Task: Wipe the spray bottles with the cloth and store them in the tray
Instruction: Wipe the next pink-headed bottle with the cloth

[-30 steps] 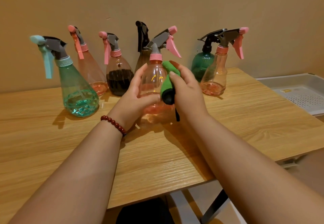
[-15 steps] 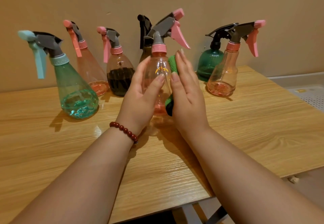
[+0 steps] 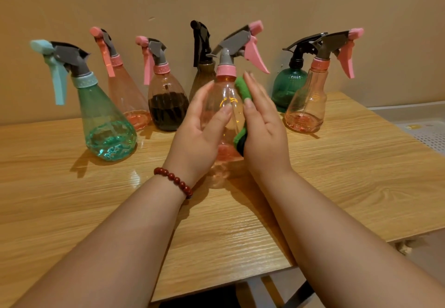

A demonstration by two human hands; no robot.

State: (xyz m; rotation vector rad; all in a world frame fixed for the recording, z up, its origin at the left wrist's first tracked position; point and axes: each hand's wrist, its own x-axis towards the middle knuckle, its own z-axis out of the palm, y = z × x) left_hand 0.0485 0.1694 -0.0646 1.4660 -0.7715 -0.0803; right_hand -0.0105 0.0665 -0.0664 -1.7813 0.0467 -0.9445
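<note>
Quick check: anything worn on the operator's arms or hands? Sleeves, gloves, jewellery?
No sleeves or gloves in view. Left hand has a dark red bead bracelet at the wrist. Right hand: no ring, watch or band visible.

No readable text, brand or number anywhere. Only a small orange-yellow printed mark (image 3: 228, 101) on the clear pink spray bottle (image 3: 225, 88) at frame centre, too blurred to make out as letters or a logo, and a tiny yellow label (image 3: 413, 127) on the white tray (image 3: 431, 137) at the right edge, likewise illegible
</note>
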